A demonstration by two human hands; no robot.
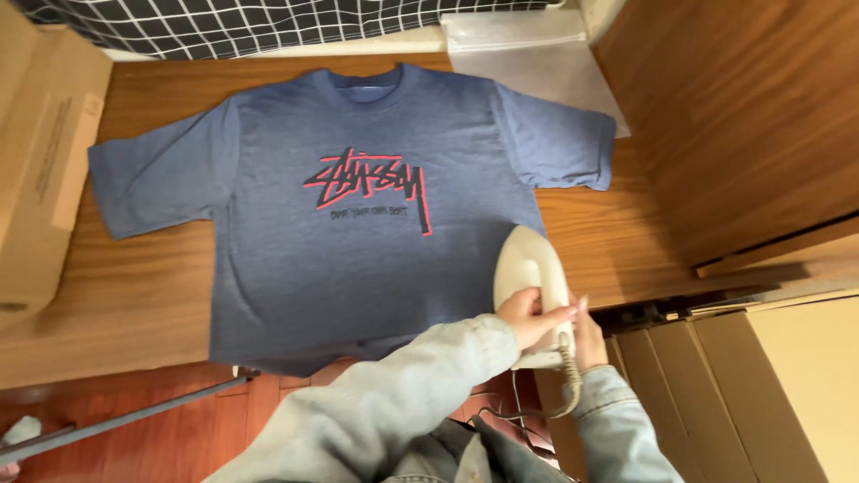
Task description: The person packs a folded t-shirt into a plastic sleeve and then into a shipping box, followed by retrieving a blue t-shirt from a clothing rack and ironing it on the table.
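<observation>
**Both hands on the iron at the shirt's lower corner**

Now, look down at the wooden table: a blue T-shirt lies spread flat across it, front up, collar pointing to twelve o'clock and sleeves stretched out toward nine and three. A red and black scrawled print sits across the chest. The white iron rests at about four o'clock from that print, its nose aimed at twelve, sitting right on the shirt's hem corner with part of it over bare wood.

The left hand reaches across in a pale denim sleeve and its fingers are curled tight around the iron's handle. The right hand comes in just beside it at the iron's back end, fingers folded against the rear where the coiled cord drops away toward six o'clock; it touches the iron, though how firmly it grasps I cannot tell.

Around the edges: a cardboard box stands at nine o'clock, a clear plastic bag lies at one o'clock beyond the sleeve, a checked dark cloth runs along twelve, and brown wood panelling fills the three o'clock side.
</observation>
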